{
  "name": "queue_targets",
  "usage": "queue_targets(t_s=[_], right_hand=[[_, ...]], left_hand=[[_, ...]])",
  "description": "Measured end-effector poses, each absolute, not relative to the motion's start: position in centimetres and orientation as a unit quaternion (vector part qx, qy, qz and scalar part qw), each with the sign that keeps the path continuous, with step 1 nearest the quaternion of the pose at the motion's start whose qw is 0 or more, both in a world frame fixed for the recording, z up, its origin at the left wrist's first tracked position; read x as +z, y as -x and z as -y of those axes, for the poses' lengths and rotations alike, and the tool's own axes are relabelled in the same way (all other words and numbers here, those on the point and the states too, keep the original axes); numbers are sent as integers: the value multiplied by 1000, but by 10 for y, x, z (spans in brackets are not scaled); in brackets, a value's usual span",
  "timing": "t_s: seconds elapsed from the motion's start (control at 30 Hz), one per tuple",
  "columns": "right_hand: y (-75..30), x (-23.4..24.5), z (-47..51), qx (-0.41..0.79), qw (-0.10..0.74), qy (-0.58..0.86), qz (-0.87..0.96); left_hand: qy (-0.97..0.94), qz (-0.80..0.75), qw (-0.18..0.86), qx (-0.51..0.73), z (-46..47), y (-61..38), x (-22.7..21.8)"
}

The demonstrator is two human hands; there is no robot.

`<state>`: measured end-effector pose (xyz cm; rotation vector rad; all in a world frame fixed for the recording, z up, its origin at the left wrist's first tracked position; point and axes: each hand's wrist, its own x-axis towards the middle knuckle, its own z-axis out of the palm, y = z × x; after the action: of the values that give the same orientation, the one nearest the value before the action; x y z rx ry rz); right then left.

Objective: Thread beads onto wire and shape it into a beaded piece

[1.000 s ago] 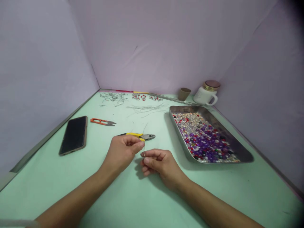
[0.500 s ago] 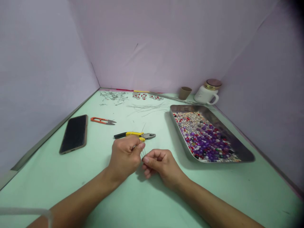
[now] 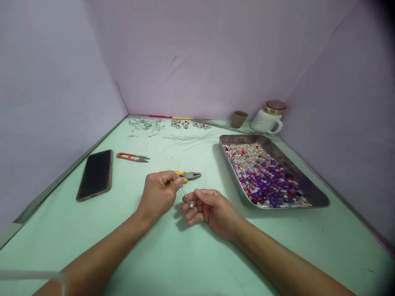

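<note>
My left hand (image 3: 160, 193) is closed in a pinch on thin wire (image 3: 183, 190), whose strands run down towards my right hand (image 3: 216, 211). A small beaded piece with a white bead (image 3: 191, 205) hangs at the lower end of the strands, against my right fingertips. The right palm is turned up, its fingers loosely curled and its thumb raised off the piece. Just behind the left hand lie yellow-and-black pliers (image 3: 193, 176), their handles partly hidden by it.
A metal tray (image 3: 308, 185) of mixed beads stands at the right. Orange thread snips (image 3: 132, 157) and a phone (image 3: 95, 174) lie left. Loose wires (image 3: 191, 139), tangled wire pieces (image 3: 146, 124), beaded rings (image 3: 175, 123), a brown cup (image 3: 239, 119) and a lidded mug (image 3: 262, 122) are farther back.
My right thumb has lifted from its pinch and the right fingers have opened, showing the white bead. My left hand has shifted slightly left, still pinching the wire.
</note>
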<state>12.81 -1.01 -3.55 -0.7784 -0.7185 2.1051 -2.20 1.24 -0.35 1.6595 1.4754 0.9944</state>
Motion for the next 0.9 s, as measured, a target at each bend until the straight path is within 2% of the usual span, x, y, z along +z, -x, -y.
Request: queue_targets(t_s=[0.9], right_hand=[[-121, -34, 12, 757, 405, 396, 325]], left_hand=[[-699, -530, 300, 375, -10, 21, 0]])
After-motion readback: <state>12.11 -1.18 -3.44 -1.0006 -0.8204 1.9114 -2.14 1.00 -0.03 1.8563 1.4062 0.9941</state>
